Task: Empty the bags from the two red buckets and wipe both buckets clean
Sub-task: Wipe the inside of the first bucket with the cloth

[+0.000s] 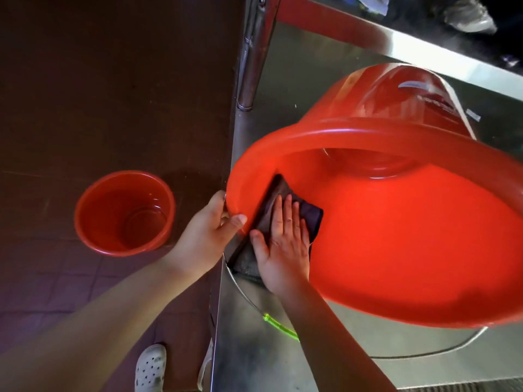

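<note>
A large red bucket (396, 236) lies tipped on its side on a steel table (283, 349), with its mouth towards me. My left hand (209, 230) grips its rim at the left edge, thumb inside. My right hand (285, 244) lies flat with straight fingers on a dark cloth (311, 216), pressing it against the bucket's inner wall near the rim. A second, smaller-looking red bucket (124, 213) stands upright on the floor to the left, with nothing in it. No bags are in view.
The tipped bucket's wire handle with a green grip (280, 329) lies on the table below it. A steel post (252, 52) rises at the table's left edge. My white shoe (150, 369) is on the dark floor. Another person's shoe (469, 15) shows at top right.
</note>
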Motion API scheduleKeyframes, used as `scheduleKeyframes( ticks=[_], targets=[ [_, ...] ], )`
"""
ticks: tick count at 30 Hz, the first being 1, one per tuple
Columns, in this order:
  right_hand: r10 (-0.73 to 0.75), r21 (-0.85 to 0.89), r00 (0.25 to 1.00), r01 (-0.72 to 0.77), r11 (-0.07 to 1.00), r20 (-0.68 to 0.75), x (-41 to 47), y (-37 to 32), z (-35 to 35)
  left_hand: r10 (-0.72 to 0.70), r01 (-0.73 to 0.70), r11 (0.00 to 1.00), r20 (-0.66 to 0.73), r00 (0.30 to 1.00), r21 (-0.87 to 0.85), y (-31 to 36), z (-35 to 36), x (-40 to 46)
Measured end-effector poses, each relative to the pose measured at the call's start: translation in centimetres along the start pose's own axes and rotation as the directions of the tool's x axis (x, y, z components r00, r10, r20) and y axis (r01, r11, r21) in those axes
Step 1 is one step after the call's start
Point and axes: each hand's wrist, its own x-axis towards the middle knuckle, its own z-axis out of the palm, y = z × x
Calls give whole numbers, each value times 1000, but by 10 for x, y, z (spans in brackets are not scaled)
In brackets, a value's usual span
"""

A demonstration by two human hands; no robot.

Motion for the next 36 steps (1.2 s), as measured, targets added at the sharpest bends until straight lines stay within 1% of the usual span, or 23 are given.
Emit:
scheduleKeyframes(
  ticks=[2, 5, 7, 9, 11, 12, 13, 15, 17, 19, 22, 24, 26, 28, 30, 32, 34, 36],
  targets=[
    [-11, 28, 1000, 11, 1000, -3, 9, 5, -2, 54, -52, 997, -35, 998, 64, 11, -9, 2],
    [15, -29, 1000, -15, 999, -12, 33, 20, -3, 141, -114, 973, -127, 982, 201, 32, -26, 9],
    [37, -54, 999, -38, 998, -29, 55, 37, -1, 169, -132, 959, -133, 977, 250, 44, -31, 12],
    [93, -95, 995, -95, 991, -27, 82, 59, -2, 194, -156, 951, -123, 973, 267, 52, -31, 13],
    [182, -130, 983, -183, 974, -23, 107, 81, -4, 211, -184, 959, -109, 971, 216, 58, -28, 13],
    [214, -132, 976, -216, 968, -28, 116, 89, -4, 199, -185, 973, -102, 975, 135, 58, -26, 13],
    [228, -128, 973, -231, 965, -36, 123, 95, -4, 174, -173, 985, -98, 980, 19, 56, -23, 13],
    [224, -126, 974, -228, 966, -47, 128, 99, -1, 80, -95, 976, -83, 993, -196, 44, -20, 11],
    [223, -122, 974, -226, 966, -38, 129, 99, -1, -20, 11, 957, -27, 999, -289, 28, -14, 5],
    [239, -118, 971, -238, 964, -11, 125, 93, -4, -91, 87, 948, 1, 996, -305, 12, -8, -4],
    [230, -119, 973, -230, 966, -10, 97, 66, -5, -128, 102, 947, -67, 989, -305, 4, -1, -9],
    [165, -76, 986, -166, 983, -26, 60, 37, -2, -120, 82, 953, -112, 986, -292, 5, 3, -8],
    [104, 7, 993, -104, 995, -51, 20, 9, 0, -96, 54, 967, -160, 982, -251, 8, 4, -7],
    [76, 74, 994, -70, 995, -79, -10, -7, 1, -74, 34, 980, -200, 977, -194, 13, 3, -8],
    [66, 144, 996, -56, 988, -62, -16, -9, -1, -47, 13, 986, -198, 979, -166, 23, -1, -6],
    [76, 191, 996, -65, 980, -51, -1, -1, -4, -15, -23, 984, -206, 978, -179, 36, -7, -1],
    [90, 135, 995, -84, 987, -34, 25, 14, -7, 15, -62, 977, -223, 975, -204, 54, -17, 7],
    [110, 19, 994, -110, 994, -6, 56, 34, -9, 79, -122, 975, -225, 971, -185, 72, -29, 15]
  ],
)
